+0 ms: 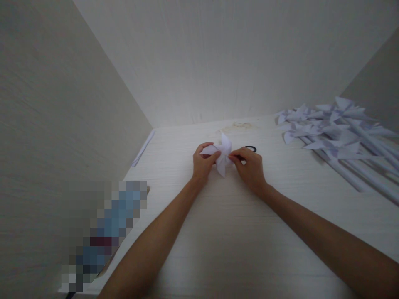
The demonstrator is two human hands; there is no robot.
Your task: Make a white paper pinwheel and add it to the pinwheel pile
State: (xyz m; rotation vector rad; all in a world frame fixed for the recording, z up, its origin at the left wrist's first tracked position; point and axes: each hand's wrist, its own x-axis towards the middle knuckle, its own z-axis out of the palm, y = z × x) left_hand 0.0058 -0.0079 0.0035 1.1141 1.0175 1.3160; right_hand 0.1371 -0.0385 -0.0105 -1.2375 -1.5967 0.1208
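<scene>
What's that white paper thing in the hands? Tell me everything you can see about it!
The paper pinwheel is white, folded from thin paper into pointed blades that fan out from a middle. One blade sticks up, another points down toward the table. It sits low over the white table, far out in front. The left hand pinches its left blade; the right hand pinches its right side. No stick shows on it.

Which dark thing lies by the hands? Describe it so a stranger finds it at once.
Start at the white table and find the right hand on the folded paper pinwheel. Just behind that hand lies a small black ring. It is the only dark thing among all the white paper.
</scene>
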